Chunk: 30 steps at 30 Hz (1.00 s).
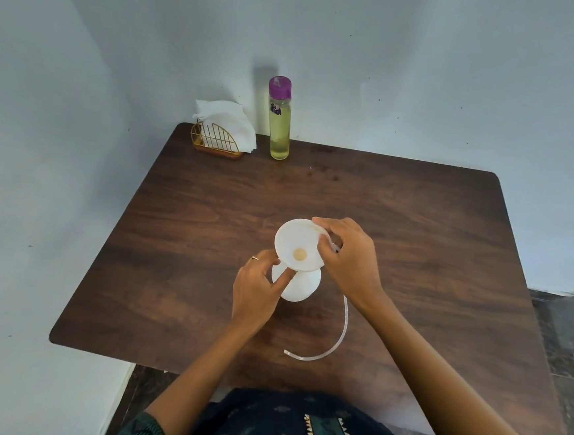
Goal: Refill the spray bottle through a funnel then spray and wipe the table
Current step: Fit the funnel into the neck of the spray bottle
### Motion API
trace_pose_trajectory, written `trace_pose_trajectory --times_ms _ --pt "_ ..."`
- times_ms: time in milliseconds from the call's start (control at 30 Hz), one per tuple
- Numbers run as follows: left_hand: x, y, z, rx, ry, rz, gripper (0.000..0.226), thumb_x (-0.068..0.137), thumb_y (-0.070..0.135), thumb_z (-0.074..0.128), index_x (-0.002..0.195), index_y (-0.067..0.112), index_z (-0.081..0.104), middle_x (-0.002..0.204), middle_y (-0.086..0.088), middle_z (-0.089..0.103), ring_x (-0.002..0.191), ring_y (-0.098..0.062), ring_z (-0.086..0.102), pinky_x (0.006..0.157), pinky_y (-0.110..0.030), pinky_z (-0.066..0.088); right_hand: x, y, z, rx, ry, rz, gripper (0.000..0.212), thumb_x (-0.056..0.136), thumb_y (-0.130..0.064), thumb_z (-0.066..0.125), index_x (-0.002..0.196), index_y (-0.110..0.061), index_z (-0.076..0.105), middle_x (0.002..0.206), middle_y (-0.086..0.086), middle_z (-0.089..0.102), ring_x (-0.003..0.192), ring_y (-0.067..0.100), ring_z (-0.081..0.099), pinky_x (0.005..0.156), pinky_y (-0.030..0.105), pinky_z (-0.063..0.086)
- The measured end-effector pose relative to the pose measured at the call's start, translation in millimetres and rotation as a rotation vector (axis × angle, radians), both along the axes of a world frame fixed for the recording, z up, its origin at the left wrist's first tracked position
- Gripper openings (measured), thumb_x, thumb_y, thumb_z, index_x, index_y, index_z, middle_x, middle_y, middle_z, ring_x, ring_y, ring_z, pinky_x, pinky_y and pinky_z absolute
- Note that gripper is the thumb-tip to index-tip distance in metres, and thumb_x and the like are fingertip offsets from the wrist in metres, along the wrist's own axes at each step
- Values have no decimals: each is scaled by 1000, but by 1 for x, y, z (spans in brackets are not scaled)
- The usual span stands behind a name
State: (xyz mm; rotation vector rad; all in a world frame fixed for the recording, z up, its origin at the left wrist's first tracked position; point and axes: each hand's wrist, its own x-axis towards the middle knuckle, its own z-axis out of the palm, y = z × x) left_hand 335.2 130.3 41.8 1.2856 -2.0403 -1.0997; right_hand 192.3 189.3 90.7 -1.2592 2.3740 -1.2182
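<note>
your r hand (347, 256) pinches funnel (299, 245) rim, funnel sits in bottle (299, 285). l hand (256, 290) grips bottle neck w/ curled fingers.

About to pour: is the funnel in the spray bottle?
In, apparently: the white funnel sits upright atop the white spray bottle, steadied by both hands; the neck itself is hidden.

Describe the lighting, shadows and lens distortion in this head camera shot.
Head view: soft, even light, no harsh glare; the tall purple-capped bottle throws a faint shadow up the wall behind it; wide-angle bending bows the wooden table edges and the wall corner; the white funnel looks slightly overexposed, its detail washed out.
</note>
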Motion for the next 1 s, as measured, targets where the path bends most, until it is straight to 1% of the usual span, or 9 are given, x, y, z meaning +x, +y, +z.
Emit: trace_pose_trajectory --times_ms 100,200,367,533,633,700,767,867,1000 --pt "2 -1 -4 -3 -4 -15 43 82 37 71 118 14 64 117 -2 67 103 -14 60 86 -27 48 -1 0 0 1 -8 -5 31 89 -21 60 120 -18 64 117 -1 67 94 6 58 81 21 52" --pt "2 -2 -5 8 -2 -27 49 77 49 65 116 20 62 114 4 66 98 -11 59 87 -30 52 -1 0 0 30 -26 -20 34 89 -26 61 121 -18 62 121 -1 65 98 10 61 86 29 55" --pt "6 -6 -5 22 11 -90 42 74 53 66 109 40 49 110 19 56 99 -10 59 86 -24 49 -5 -2 4 60 -57 -60 34 89 -37 59 119 -21 61 107 -9 65 86 4 57 77 26 54" --pt "9 -14 -6 91 127 -89 28 82 38 57 108 47 50 115 18 58 108 -7 57 90 -21 48 -22 -11 6 -6 -108 -124 25 95 -31 51 112 -18 64 100 -12 62 85 1 56 72 14 46" --pt "4 -27 -4 87 210 4 29 88 23 51 108 43 56 113 16 62 107 -5 58 90 -22 50 -38 -23 3 -68 -157 -140 19 97 -22 49 106 -18 65 92 -12 64 80 6 60 72 27 54" --pt "-4 -45 0 75 252 43 35 92 7 52 107 39 59 111 12 63 105 -2 59 88 -18 50 -50 -37 4 -89 -237 -114 17 96 -16 49 104 -21 63 85 -5 66 69 15 62 64 33 55" --pt "-16 -68 5 59 269 47 40 92 0 52 106 36 59 110 9 63 102 2 58 84 -11 47 -64 -54 7 -88 -353 -83 18 95 -10 49 103 -20 62 84 4 67 64 20 60 57 24 52" --pt "-42 -106 13 66 237 35 35 92 4 53 110 34 58 112 9 59 97 3 57 79 -7 44 -90 -87 5 -36 -430 -52 19 93 -5 50 103 -15 63 87 10 67 63 12 56 52 11 46" --pt "-81 -163 8 129 147 27 34 91 14 58 121 28 54 117 4 56 93 -6 58 85 -27 50 -120 -138 -12 95 -464 -7 21 91 -6 51 108 -14 61 96 8 66 68 8 56 50 7 43"
